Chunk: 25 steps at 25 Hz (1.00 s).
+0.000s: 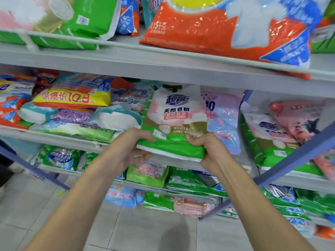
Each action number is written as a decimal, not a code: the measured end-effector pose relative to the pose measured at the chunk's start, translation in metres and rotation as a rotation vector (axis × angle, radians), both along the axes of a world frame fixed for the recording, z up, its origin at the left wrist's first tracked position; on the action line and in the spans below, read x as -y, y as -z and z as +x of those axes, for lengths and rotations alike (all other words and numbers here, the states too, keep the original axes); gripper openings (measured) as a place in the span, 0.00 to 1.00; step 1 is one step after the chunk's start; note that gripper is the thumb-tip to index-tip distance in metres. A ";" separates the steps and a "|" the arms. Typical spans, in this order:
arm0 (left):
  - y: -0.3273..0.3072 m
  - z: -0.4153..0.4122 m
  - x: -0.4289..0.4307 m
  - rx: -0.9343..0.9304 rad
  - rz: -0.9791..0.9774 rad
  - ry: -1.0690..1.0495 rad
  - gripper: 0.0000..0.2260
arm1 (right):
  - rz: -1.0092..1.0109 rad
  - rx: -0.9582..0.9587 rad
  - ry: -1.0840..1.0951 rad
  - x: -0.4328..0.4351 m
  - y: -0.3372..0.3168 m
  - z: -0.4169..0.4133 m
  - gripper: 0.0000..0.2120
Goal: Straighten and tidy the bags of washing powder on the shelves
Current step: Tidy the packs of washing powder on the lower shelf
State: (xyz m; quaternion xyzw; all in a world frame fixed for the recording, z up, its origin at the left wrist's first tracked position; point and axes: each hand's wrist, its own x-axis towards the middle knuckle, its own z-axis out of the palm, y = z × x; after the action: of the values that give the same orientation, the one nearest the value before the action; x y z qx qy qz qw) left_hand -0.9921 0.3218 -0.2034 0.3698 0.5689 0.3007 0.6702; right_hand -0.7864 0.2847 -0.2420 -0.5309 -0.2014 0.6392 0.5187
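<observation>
Both your left hand [133,151] and right hand [210,151] pinch the green bottom edge of the bag [175,122], its long axis upright, top leaning into the shelf [163,73].

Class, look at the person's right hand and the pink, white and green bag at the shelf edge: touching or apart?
Touching. The head view shows the right hand gripping the bag at its lower right corner, thumb pressed on the front.

head view, close, facing shelves [163,69]
</observation>
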 end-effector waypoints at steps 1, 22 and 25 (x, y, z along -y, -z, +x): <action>0.000 -0.002 0.003 0.048 -0.059 0.096 0.07 | -0.008 -0.084 -0.034 0.013 0.003 0.003 0.19; 0.026 0.109 0.218 0.354 -0.010 0.318 0.39 | 0.026 -0.082 0.097 0.250 -0.018 0.117 0.10; 0.017 0.118 0.246 0.384 -0.064 0.284 0.39 | 0.020 -0.069 0.107 0.281 -0.020 0.128 0.17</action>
State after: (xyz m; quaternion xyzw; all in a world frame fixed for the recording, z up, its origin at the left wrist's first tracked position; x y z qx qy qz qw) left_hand -0.8739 0.0760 -0.2206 0.3607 0.3824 0.2504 0.8130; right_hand -0.6587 0.0038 -0.2224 -0.5135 -0.1610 0.6262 0.5641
